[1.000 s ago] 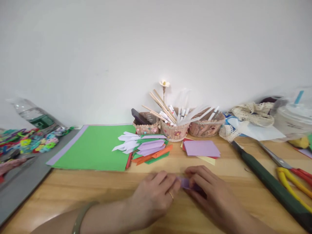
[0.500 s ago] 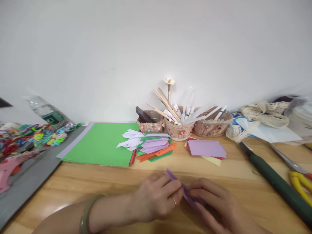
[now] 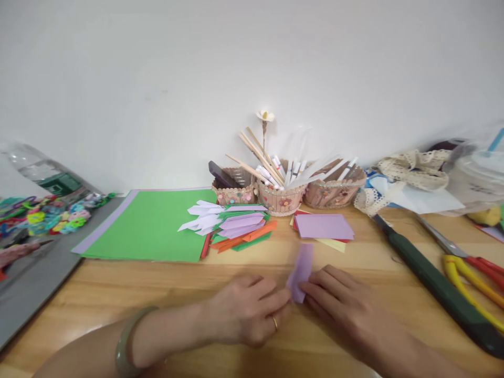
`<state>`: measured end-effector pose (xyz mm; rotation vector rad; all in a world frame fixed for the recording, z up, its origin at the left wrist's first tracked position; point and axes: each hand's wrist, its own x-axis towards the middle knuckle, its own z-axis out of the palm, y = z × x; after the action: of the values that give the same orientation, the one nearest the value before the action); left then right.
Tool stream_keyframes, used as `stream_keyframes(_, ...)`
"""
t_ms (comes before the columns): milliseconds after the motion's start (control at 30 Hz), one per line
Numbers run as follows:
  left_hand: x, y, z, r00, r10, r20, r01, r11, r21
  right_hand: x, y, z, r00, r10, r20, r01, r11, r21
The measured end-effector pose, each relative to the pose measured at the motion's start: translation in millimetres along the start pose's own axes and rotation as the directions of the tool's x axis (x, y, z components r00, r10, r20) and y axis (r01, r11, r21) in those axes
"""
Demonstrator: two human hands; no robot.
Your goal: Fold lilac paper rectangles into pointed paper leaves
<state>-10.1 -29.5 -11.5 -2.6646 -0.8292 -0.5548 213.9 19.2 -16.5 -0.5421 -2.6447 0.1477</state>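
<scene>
Between my two hands a small folded piece of purple paper [image 3: 301, 270] stands up from the wooden table, slightly blurred. My left hand [image 3: 255, 310], with a ring and a bangle, pinches its lower left edge. The fingertips of my right hand [image 3: 340, 302] are closed on its lower right side. Just beyond lies a stack of small paper rectangles [image 3: 325, 227], purple on top with red and yellow below. To the left of that stack are folded paper pieces [image 3: 242, 223] in white, purple, green and orange.
Large green sheets [image 3: 149, 226] lie at the left, beside a grey board [image 3: 51, 273] with colourful pipe-cleaner pieces. Three decorated baskets [image 3: 281, 202] hold sticks and pens along the wall. A dark green tool [image 3: 433, 278] and yellow-and-red-handled scissors [image 3: 460, 268] lie at right.
The purple paper has turned from a slant lying low between my fingers to nearly upright, its broad side showing. My right hand has shifted up beside it. The view has swung slightly right.
</scene>
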Motion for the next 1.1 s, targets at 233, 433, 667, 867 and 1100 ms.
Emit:
stream_keyframes(233, -1.9, -2.1, 2.0, 1.0, 0.014, -0.026, -0.015, 1.0, -0.011, 2.9, 1.8, 1.4, 0.998, 0.061, -0.019, -0.06, 0.998, 0.012)
stream_keyframes(433, -3.8, -4.8, 1.2, 0.998, 0.037, -0.055, -0.039, 0.998, -0.04, 0.3, 12.2, 3.6, 1.0, -0.012, 0.006, 0.011, 0.995, 0.095)
stream_keyframes(667, -5.3, -4.8, 10.3, 0.997, 0.052, -0.062, -0.051, 0.998, 0.022, 6.2, 10.2, -0.3, 0.999, -0.03, -0.029, 0.034, 0.988, 0.154)
stream_keyframes(867, -4.5, -3.0, 7.1, 0.998, 0.039, -0.043, -0.04, 0.999, -0.011, 8.5, 6.8, -3.2, 0.997, 0.071, -0.012, -0.065, 0.955, 0.289)
stream_keyframes(1100, -11.7, 3.7, 15.8, 0.99, -0.045, 0.132, 0.057, 0.995, -0.086, 12.7, 1.2, -1.2, 0.972, 0.233, 0.002, -0.221, 0.919, 0.327)
